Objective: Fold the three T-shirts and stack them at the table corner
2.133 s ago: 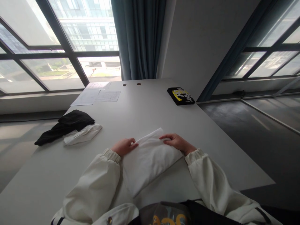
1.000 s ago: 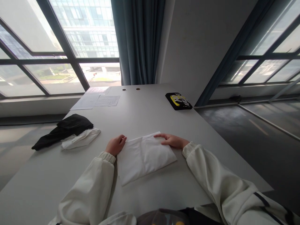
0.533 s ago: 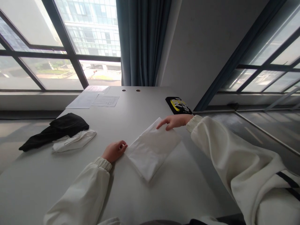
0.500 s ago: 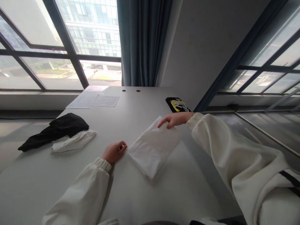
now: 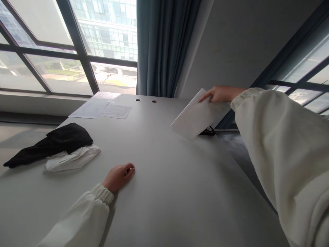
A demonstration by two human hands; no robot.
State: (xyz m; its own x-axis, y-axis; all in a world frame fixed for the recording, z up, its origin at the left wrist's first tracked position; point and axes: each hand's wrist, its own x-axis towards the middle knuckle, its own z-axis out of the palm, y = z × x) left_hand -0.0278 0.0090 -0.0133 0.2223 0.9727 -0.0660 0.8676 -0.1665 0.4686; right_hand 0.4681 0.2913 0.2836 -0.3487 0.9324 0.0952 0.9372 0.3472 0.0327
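Observation:
My right hand (image 5: 218, 94) pinches one edge of a folded white cloth (image 5: 192, 118) and holds it up over the far right of the table. The cloth hangs tilted, its lower edge a little blurred. Behind it, mostly covered, lies a black folded item (image 5: 208, 131) with a printed pattern. My left hand (image 5: 119, 177) rests on the table at the lower middle, its fingers curled in with nothing visible in them. A black cloth (image 5: 58, 140) and a crumpled white cloth (image 5: 74, 159) lie together to its left.
Sheets of paper (image 5: 89, 107) lie on the far left of the white table (image 5: 159, 202). Two round holes pierce the tabletop near its far edge. Beyond stand a window, a blue curtain (image 5: 164, 48) and a wall.
My right hand has lifted the folded white cloth off the table and carried it away to the far right, over the black printed item. My left hand stays curled on the table.

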